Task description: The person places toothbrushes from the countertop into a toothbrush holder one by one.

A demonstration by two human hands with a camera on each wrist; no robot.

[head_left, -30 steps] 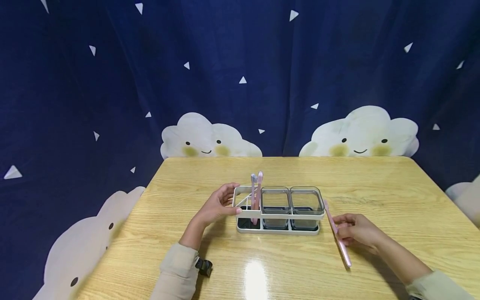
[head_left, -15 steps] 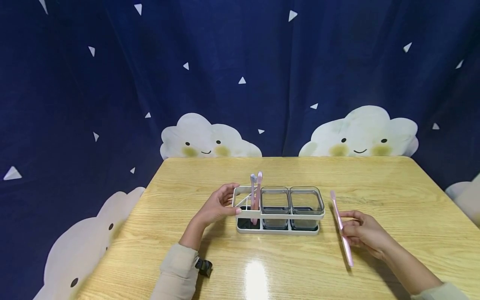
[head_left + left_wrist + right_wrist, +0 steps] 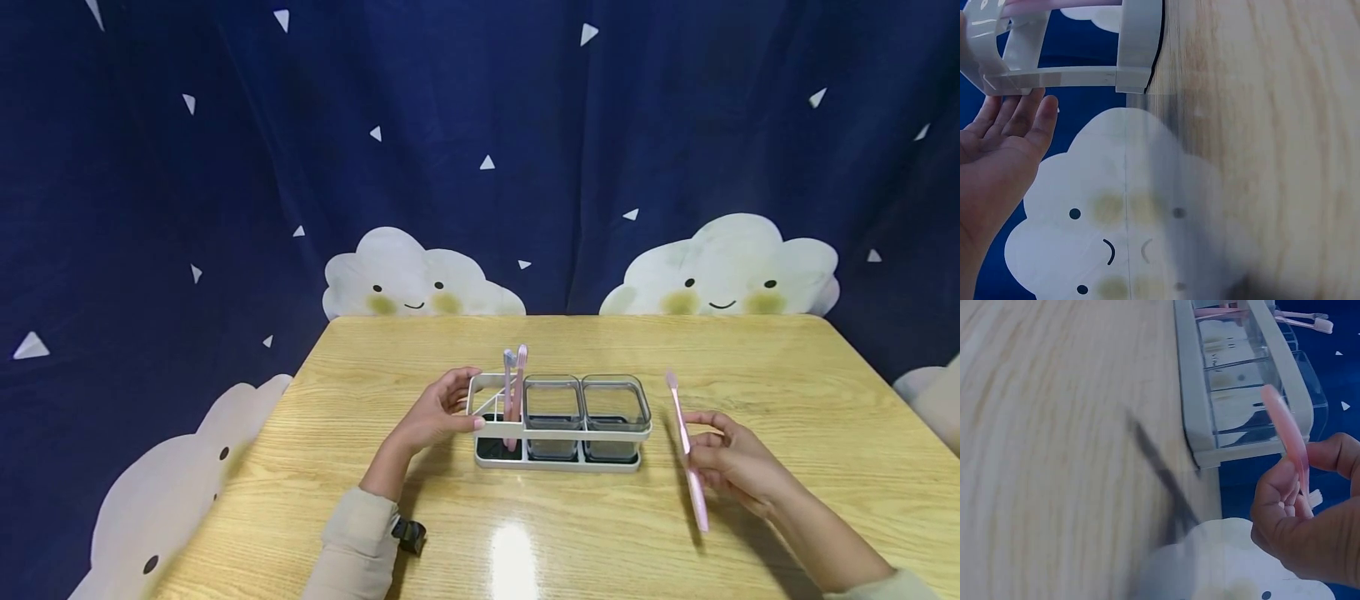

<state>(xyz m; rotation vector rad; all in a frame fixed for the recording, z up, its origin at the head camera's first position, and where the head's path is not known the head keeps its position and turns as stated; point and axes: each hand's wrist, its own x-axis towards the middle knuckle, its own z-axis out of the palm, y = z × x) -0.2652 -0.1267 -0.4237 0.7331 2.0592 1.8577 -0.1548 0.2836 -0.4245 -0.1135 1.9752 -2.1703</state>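
A white toothbrush holder (image 3: 561, 468) stands on the table with two toothbrushes (image 3: 517, 392) upright in its left compartment. Two clear square cups (image 3: 552, 417) sit in the middle and right compartments. My left hand (image 3: 435, 412) holds the holder's left end, thumb on the front rail and fingers round the back; in the left wrist view those fingers meet the white frame (image 3: 1060, 77). To the right of the holder, my right hand (image 3: 738, 458) pinches a pink toothbrush (image 3: 681, 421) by its handle, bristle end pointing away from me. In the right wrist view the handle end (image 3: 1280, 409) sticks out past the thumb.
The light wooden table (image 3: 375, 350) runs back to a dark blue curtain (image 3: 450, 108) printed with white triangles and smiling clouds. A bright light reflection lies on the wood in front of the holder.
My right hand has moved the pink toothbrush slightly right, away from the holder, and its bristle end has swung farther back and up. The left hand and holder stay in place.
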